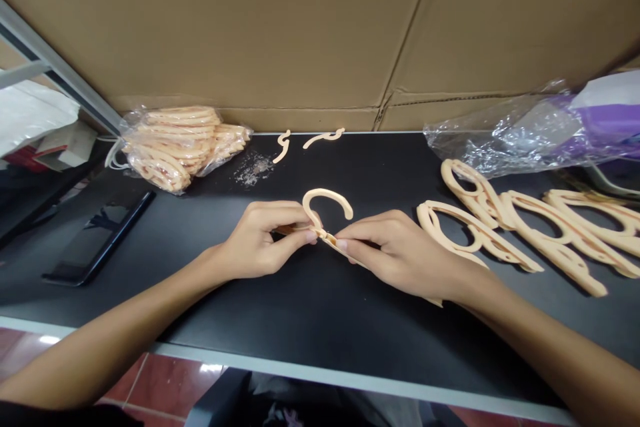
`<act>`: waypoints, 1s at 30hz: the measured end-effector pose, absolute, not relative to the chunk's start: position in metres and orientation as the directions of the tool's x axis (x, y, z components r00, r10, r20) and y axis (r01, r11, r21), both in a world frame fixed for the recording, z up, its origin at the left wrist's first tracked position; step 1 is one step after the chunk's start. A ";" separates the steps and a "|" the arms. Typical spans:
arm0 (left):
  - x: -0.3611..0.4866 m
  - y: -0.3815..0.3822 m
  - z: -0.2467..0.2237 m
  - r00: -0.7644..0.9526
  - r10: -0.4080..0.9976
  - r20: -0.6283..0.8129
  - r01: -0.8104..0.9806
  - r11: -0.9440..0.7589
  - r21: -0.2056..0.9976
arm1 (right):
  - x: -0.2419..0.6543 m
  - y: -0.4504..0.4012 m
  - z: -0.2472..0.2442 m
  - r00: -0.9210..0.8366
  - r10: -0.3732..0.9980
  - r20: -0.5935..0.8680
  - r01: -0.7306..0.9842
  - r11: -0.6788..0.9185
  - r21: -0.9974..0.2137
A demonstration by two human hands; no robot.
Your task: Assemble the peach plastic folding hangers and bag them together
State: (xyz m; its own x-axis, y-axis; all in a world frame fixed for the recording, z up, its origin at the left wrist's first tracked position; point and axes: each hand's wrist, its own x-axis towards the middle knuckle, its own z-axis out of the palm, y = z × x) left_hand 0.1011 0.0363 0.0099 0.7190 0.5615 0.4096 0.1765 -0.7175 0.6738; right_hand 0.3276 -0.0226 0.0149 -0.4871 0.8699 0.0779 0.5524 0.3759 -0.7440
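Above the middle of the black table, both my hands grip a cream plastic clothes hanger (pixel 327 195) with its curved hook pointing up. My left hand (pixel 267 240) pinches it just left of the hook's base. On the other side of that joint, my right hand (pixel 395 247) closes thumb and fingers on the hanger's arm. Much of the hanger is hidden behind my fingers. To the right lie several cream hanger parts (pixel 545 227) with oval openings, the nearest partly behind my right hand. Two small loose cream hook pieces (pixel 283 145) rest near the table's back edge.
Clear bags of cream hanger parts (pixel 175 143) sit at the back left. A dark phone-like slab (pixel 100 237) lies left of my forearm. Small whitish scraps (pixel 254 170) are scattered near the bags. Crumpled clear plastic (pixel 495 140) lies back right, and cardboard (pixel 260 27) walls the rear.
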 end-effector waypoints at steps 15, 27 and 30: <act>0.101 0.033 0.005 0.746 0.438 0.501 0.044 -0.784 0.620 | 0.329 -0.025 0.012 -0.552 0.825 0.120 0.533 0.461 -0.710; 0.102 0.029 0.008 0.777 0.464 0.426 0.031 -0.703 0.710 | 0.332 -0.026 0.014 -0.592 0.803 0.070 0.496 0.432 -0.753; 0.102 0.029 0.010 0.799 0.449 0.401 0.039 -0.704 0.709 | 0.332 -0.027 0.017 -0.606 0.794 0.042 0.495 0.418 -0.762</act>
State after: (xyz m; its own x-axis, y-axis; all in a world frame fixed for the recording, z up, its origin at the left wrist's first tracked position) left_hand 0.1017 0.0289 0.0100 0.7986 0.4487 0.4011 0.0392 -0.7039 0.7093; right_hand 0.3316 -0.0267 0.0171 -0.6062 0.7942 0.0417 0.4950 0.4178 -0.7619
